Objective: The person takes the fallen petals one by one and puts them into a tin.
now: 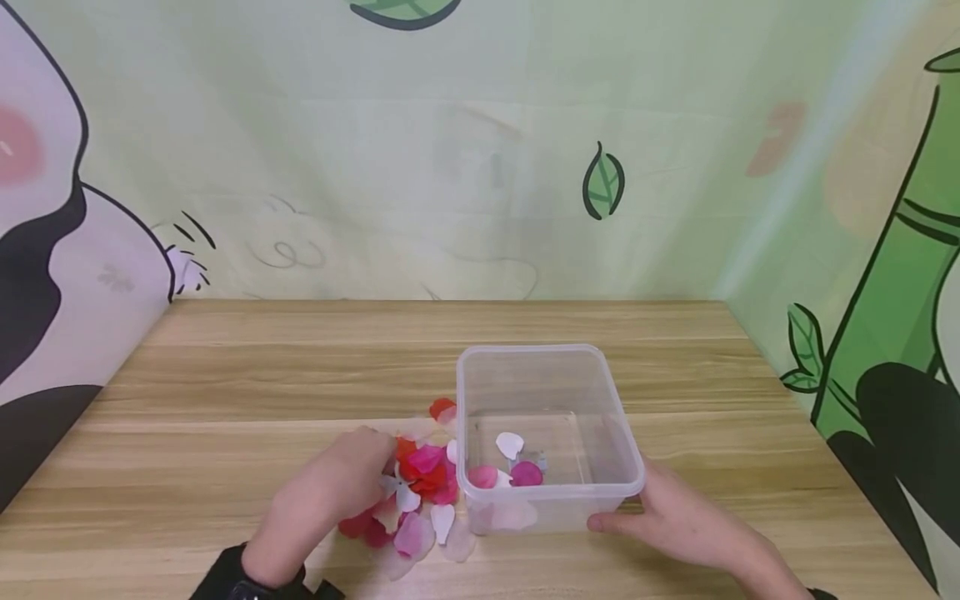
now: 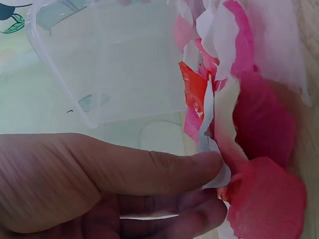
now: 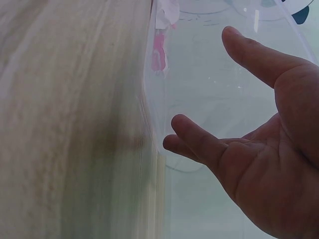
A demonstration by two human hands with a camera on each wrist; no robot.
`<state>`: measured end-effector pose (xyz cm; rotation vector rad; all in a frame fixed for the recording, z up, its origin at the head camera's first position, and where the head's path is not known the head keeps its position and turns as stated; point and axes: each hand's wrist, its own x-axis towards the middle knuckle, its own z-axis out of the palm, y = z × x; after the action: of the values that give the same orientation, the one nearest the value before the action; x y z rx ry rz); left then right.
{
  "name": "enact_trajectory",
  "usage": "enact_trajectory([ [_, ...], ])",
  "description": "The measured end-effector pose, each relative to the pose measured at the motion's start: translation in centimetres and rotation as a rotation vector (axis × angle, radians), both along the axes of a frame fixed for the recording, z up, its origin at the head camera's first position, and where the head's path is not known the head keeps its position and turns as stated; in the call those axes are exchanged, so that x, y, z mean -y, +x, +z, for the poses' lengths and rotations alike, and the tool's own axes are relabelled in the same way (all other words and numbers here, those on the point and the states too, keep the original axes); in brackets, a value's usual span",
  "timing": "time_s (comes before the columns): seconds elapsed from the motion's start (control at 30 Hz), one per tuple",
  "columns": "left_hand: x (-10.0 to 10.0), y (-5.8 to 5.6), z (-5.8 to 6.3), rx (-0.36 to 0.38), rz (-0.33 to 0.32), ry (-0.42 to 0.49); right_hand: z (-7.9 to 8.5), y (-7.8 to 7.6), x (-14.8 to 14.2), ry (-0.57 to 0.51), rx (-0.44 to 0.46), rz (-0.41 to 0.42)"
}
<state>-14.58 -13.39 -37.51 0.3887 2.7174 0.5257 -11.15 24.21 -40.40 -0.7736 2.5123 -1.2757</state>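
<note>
Pinching a whitish petal (image 2: pixel 208 143), my left hand (image 1: pixel 337 479) has it right at the fingertips, between thumb and fingers, at nine o'clock of the loose petal heap (image 1: pixel 427 479). What could spoil this, I judge, is how thin and light these pieces look: they overlap, so neighbours may cling and come along, or mine may slide out if I have only its edge. A brushing knuckle or a puff of air could scatter the ones lying at six o'clock. From my left fingers the heap spreads toward three o'clock, right beside the clear plastic box (image 1: pixel 551 492), with a red petal (image 1: pixel 441 407) just past twelve. Inside the box lie a few more, among them a magenta petal (image 1: pixel 527 474). At the box's four o'clock, my right hand (image 1: pixel 682 517) is spread round the corner, thumb and fingers apart; if a push from it sent the box toward nine o'clock, the wall might shove or pin petals. Beneath is the wooden bench (image 1: pixel 300 367), and at twelve o'clock the printed backdrop (image 1: pixel 495 183).
</note>
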Motion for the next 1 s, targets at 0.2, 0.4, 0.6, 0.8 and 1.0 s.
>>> enact_trajectory([
  [0.2, 0.1, 0.0, 0.0, -0.049, 0.001, 0.044, 0.0, 0.0, 0.0, -0.005, 0.008, 0.001],
  [0.4, 0.3, -0.1, 0.4, -0.103, -0.005, 0.066, 0.0, 0.0, 0.0, -0.004, 0.008, 0.0],
  [0.6, 0.6, -0.1, 1.0, -0.126, -0.008, 0.082, 0.1, 0.0, 0.0, 0.002, 0.01, -0.003],
  [0.8, 0.9, -0.2, 1.4, -0.171, -0.016, 0.071, 0.1, 0.0, 0.0, 0.005, -0.01, 0.001],
  [1.0, 1.2, -0.2, 1.9, -0.143, 0.015, 0.084, 0.1, 0.0, 0.0, 0.011, -0.019, -0.002],
])
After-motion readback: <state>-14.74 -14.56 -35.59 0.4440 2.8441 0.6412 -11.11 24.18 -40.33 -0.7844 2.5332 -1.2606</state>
